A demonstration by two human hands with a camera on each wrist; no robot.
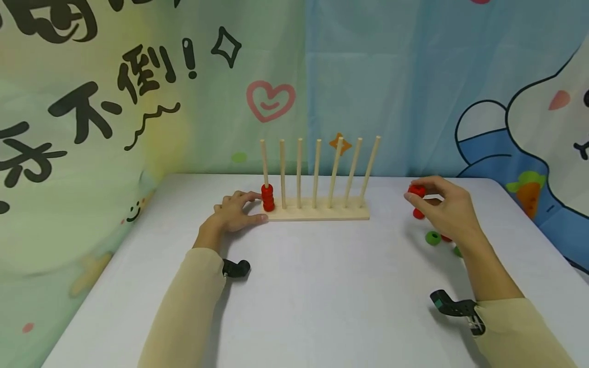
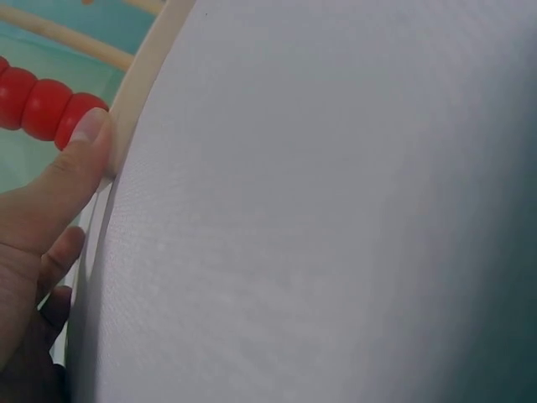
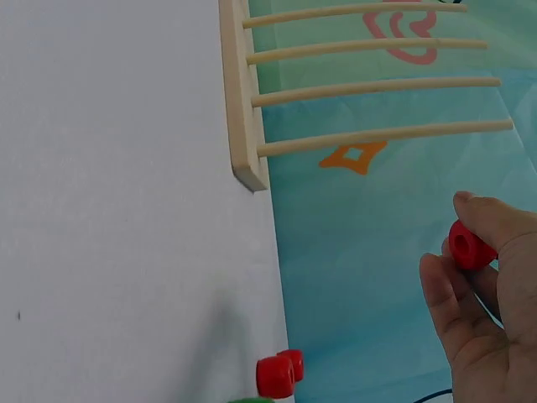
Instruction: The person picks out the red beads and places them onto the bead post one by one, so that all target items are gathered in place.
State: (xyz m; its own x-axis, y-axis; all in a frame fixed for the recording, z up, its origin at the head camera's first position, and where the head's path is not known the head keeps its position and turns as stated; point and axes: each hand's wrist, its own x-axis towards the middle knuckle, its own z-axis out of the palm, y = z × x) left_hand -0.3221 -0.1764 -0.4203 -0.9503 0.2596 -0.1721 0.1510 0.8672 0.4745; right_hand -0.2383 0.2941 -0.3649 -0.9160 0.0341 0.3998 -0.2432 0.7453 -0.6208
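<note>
A wooden peg rack (image 1: pixel 317 213) with several upright pegs stands toward the back of the white table. Red beads (image 1: pixel 268 198) are stacked on its leftmost peg. My left hand (image 1: pixel 236 210) holds the left end of the rack's base, its thumb (image 2: pixel 80 159) on the front edge beside the lowest bead. Off to the right of the rack, my right hand (image 1: pixel 446 207) pinches a red bead (image 3: pixel 470 246) between thumb and fingers, raised above the table. The bead's hole shows in the right wrist view.
Below my right hand lie loose beads: a red bead (image 1: pixel 418 214), a green bead (image 1: pixel 433 238) and others partly hidden by the wrist. A printed cloth (image 1: pixel 359 76) hangs behind the table (image 1: pixel 313 286). Each sleeve carries a small black camera mount (image 1: pixel 453 305).
</note>
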